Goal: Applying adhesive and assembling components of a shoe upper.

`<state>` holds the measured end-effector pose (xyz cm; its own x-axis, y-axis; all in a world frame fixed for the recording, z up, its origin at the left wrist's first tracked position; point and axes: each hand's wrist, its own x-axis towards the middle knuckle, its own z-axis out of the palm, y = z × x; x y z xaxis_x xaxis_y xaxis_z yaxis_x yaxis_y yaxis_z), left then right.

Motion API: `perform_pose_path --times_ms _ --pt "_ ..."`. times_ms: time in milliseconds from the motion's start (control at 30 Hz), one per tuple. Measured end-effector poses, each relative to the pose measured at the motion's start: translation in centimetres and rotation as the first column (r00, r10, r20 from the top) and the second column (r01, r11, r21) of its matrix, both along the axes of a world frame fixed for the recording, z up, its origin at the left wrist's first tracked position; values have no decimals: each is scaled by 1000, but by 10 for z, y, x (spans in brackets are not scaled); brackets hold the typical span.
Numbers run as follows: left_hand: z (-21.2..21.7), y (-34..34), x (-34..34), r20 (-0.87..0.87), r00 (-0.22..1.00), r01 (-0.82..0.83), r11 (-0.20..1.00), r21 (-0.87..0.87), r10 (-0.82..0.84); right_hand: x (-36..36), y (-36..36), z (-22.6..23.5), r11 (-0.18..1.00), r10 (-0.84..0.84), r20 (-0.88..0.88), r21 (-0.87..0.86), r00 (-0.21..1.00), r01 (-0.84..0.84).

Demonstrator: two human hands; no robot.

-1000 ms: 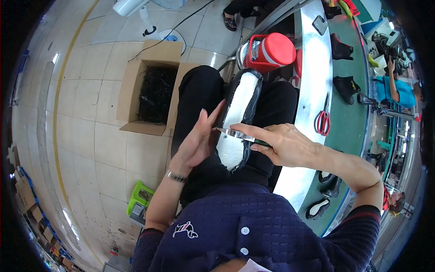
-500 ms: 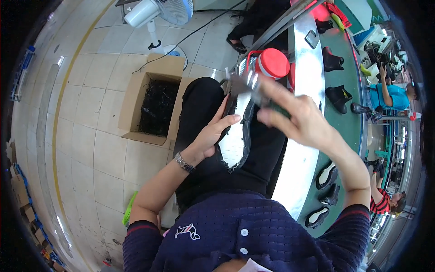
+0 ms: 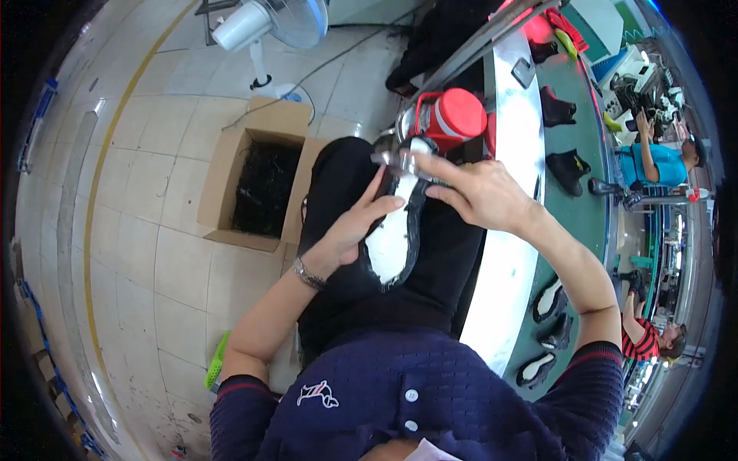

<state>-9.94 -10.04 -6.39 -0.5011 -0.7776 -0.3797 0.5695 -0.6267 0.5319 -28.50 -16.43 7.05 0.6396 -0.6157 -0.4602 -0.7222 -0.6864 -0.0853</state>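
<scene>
Across the person's lap (image 3: pixel 453 257) lies a dark shoe (image 3: pixel 390 240), white underside up, its length running away from the body, so that face is open to view and reach. The left hand (image 3: pixel 355 228) holds its side, thumb resting over the white edge, a grip that probably steadies it against the thighs. The right hand (image 3: pixel 483 192) is closed on a metal tool (image 3: pixel 396 160), blurred, lying across the shoe's far part; whether it touches, I cannot tell. An open carton (image 3: pixel 217 184) of black scraps (image 3: pixel 265 184) stands on the floor beside the left leg, seemingly for easy reach; the worktop (image 3: pixel 501 296) runs along the right.
</scene>
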Motion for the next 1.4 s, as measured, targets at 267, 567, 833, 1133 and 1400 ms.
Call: perform_pose_path --times_ms 267,567,833,1133,1400 --pt "-13 -3 12 -40 985 167 984 -67 -170 2 20 3 999 -32 258 -10 966 35" --pt "-8 7 14 -71 988 133 988 -79 -138 11 39 7 999 -35 393 -23 919 48" --pt "-26 33 -7 -304 948 -110 994 -28 96 -6 44 29 974 -121 -5 193 993 120" --pt "-39 53 -32 -415 872 -165 954 249 259 17 81 14 982 165 -92 -73 982 -171" --pt "-22 60 -28 -469 834 -261 956 133 293 -8 71 -4 987 126 100 87 987 -135"
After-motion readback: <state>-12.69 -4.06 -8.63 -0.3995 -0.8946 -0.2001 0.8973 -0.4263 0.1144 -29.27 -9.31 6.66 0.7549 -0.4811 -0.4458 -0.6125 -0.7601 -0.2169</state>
